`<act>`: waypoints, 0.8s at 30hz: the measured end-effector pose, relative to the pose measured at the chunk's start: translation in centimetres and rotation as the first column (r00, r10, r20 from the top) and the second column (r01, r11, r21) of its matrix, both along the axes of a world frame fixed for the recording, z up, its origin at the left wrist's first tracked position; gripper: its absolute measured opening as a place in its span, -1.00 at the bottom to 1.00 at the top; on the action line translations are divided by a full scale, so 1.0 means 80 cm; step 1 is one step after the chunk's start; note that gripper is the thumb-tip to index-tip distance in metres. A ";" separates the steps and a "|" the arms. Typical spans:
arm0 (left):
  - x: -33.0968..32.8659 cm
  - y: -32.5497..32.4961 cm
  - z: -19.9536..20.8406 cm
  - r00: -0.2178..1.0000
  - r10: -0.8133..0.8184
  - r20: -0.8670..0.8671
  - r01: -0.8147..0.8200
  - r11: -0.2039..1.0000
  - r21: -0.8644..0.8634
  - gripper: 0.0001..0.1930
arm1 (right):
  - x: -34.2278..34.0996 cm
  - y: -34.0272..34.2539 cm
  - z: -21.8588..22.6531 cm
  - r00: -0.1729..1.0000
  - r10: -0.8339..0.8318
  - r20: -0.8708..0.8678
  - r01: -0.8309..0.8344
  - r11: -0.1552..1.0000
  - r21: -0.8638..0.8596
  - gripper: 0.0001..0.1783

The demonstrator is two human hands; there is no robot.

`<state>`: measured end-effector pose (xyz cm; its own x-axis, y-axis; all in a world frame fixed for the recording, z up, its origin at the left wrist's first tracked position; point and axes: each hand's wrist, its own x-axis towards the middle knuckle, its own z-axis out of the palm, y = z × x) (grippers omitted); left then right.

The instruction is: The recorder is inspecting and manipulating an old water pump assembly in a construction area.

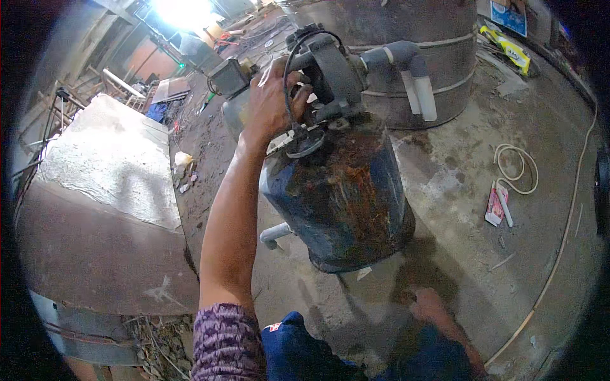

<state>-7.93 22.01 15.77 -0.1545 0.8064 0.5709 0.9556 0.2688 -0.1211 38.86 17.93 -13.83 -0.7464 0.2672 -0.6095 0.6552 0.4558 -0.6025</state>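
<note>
On the dirty floor we see a large dark tank. In front of it stands a smaller blue drum with brown stains. The pump is on top of this drum, with a gray pipe at its right. Our left hand has its fingers curled around the pump's left part. Our right hand is low and dim; we cannot tell how far its fingers are spread.
</note>
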 end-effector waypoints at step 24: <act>0.014 -0.008 0.001 0.997 -0.059 -0.041 0.057 0.997 -0.050 -0.68 | 0.010 -0.008 -0.004 0.975 -0.137 -0.173 0.131 0.990 -0.046 -0.52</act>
<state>-6.84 21.38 15.84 -0.0836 0.8403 0.5356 0.9630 0.2063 -0.1733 39.65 17.28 -14.11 -0.8014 0.3534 -0.4825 0.5915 0.3487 -0.7270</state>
